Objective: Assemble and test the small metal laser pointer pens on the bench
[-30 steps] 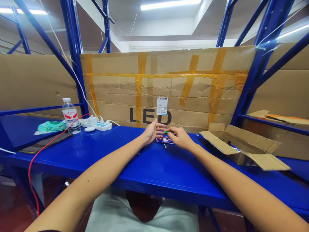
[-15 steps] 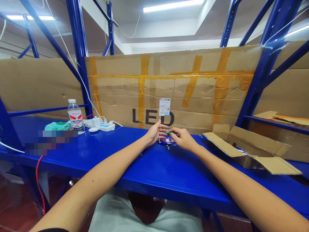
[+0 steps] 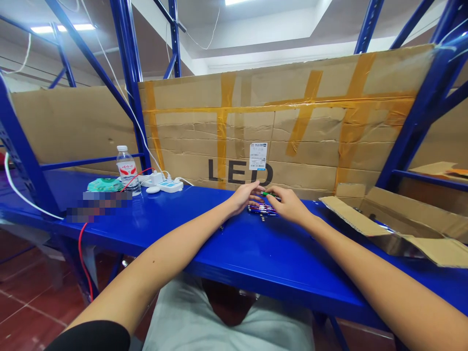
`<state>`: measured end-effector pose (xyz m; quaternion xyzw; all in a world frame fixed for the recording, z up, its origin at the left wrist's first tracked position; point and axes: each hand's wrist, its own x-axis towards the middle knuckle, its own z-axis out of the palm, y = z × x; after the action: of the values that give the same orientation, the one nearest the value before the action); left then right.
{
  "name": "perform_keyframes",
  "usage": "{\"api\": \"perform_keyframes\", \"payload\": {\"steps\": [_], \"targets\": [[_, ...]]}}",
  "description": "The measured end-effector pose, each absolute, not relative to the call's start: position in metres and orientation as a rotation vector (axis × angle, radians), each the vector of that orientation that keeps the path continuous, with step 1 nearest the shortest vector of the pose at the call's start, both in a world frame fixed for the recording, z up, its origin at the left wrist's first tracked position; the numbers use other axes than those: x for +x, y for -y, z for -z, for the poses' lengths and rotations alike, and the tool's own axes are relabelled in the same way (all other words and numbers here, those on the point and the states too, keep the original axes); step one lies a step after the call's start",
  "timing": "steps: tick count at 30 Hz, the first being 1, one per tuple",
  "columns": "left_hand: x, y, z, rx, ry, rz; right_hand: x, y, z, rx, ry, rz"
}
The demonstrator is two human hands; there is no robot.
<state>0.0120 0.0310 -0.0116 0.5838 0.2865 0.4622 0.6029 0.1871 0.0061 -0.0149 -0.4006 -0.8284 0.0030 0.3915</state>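
My right hand [image 3: 290, 204] is closed around a slim green pen [image 3: 268, 194], holding it just above the blue table. Most of the pen is hidden by the fingers. My left hand [image 3: 245, 197] is at the pen's exposed end, palm inward, fingers slightly curved and apart; whether they touch it is hard to see. Under both hands lies a small bundle of shiny blue and purple pens [image 3: 261, 209]. A few tiny metallic pieces [image 3: 263, 219] lie just in front of the bundle.
An opened cardboard box [image 3: 387, 239] with some items inside stands to the right. On the left are a water bottle [image 3: 127, 170], a white power strip [image 3: 171, 185], a teal packet [image 3: 105, 185] and a red cable [image 3: 83, 248]. A tall cardboard sheet [image 3: 183, 141] backs the table [image 3: 234, 253].
My left fingers have come closer to the green pen's end, while my right hand keeps hold of it. The camera view has shifted, moving the scene slightly right in the picture.
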Motion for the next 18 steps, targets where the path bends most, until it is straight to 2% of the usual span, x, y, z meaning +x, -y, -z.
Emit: {"api": "perform_keyframes", "payload": {"steps": [18], "targets": [[-0.005, -0.062, 0.019, 1.978, -0.883, -1.271, 0.206, -0.035, 0.015, -1.075, 2.052, -0.347]]}}
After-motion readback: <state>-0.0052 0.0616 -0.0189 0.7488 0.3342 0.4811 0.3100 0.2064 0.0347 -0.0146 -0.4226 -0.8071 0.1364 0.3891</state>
